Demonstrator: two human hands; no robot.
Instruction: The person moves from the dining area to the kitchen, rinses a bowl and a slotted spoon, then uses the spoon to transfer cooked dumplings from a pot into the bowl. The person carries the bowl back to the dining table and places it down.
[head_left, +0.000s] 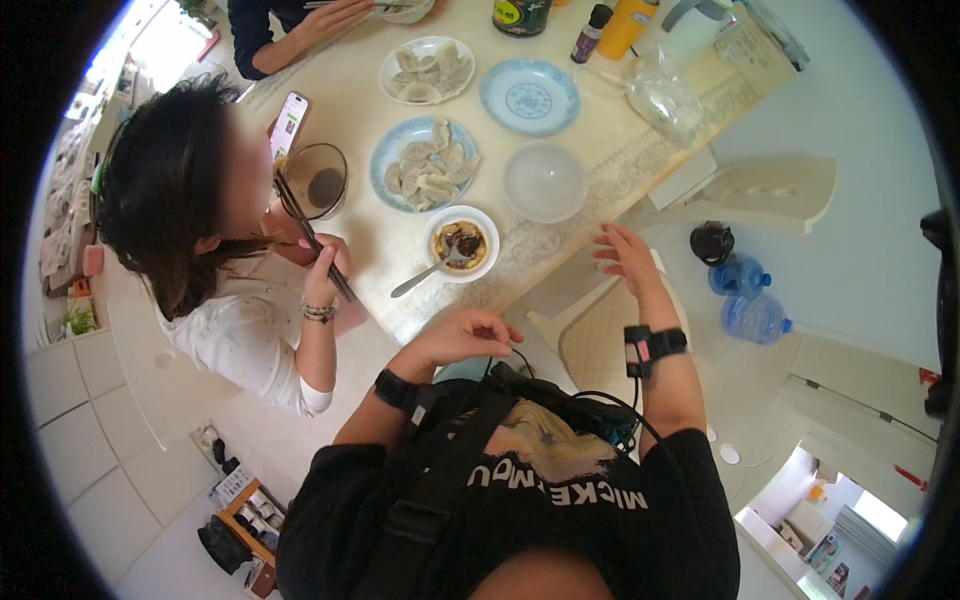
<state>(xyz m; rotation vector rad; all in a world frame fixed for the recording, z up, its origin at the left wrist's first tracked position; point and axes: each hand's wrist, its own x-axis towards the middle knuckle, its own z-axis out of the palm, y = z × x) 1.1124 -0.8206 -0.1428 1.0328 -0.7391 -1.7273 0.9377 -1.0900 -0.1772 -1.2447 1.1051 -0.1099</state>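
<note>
My left hand (466, 336) hangs by the near corner of the dining table (517, 259), fingers loosely curled and apart, holding nothing. Out past the table's right edge, my right hand (627, 257) is spread with nothing in it. Closest to my hands on the table is a small white bowl (489, 264) of dark sauce and yellowish bits. A metal spoon (420, 281) leans in it, its handle over the rim. Behind the bowl, a blue-patterned plate (382, 187) carries several dumplings (429, 169). To the right sits a translucent round bowl or lid (545, 182).
At left a seated person (247, 330) holds dark chopsticks (311, 236) over a glass bowl (341, 180), near a phone (289, 124). Another person's hand (334, 24) shows behind. Farther back are a second dumpling plate (386, 79), a blue plate (529, 97) and bottles (591, 34). A chair (607, 337) stands right.
</note>
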